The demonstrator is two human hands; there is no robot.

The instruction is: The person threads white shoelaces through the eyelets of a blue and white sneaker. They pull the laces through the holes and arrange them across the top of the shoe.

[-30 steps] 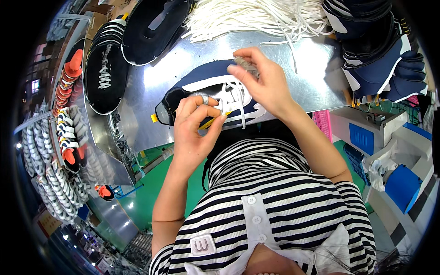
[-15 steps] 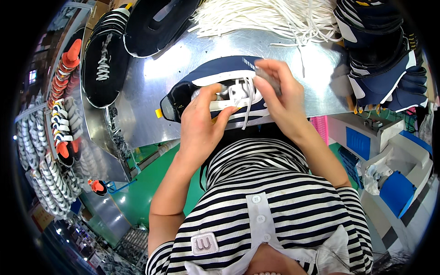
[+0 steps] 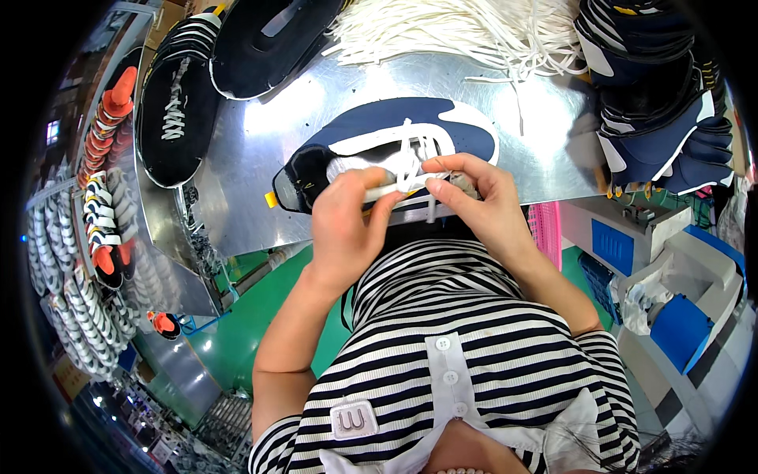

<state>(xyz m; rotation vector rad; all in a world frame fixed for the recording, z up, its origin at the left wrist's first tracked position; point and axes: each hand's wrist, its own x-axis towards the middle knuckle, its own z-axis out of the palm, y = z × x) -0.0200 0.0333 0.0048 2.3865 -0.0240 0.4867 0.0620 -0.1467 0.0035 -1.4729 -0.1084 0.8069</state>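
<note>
A navy and white shoe upper [image 3: 379,118] lies on its side on the metal table in front of me, its dark-lined heel opening to the left. White shoelace [image 3: 408,158] runs across its throat, partly threaded, with a grey-white end hanging over the near side. My left hand [image 3: 347,221] grips the near white eyelet edge between thumb and fingers. My right hand [image 3: 485,201] pinches close beside it at the same edge, touching the lace area. A small grey thing [image 3: 464,184] shows inside the right hand's fingers; its kind is hidden.
A heap of white laces [image 3: 458,35] lies at the table's far side. Stacked navy uppers [image 3: 655,134] stand at the right, black uppers [image 3: 178,118] at the left. A pink basket [image 3: 545,233] and a grey machine with blue panels [image 3: 612,245] are below right.
My right hand has come down and nearer from the upper's far side to its near eyelet edge. The lace now loops across the throat. My left hand keeps its hold.
</note>
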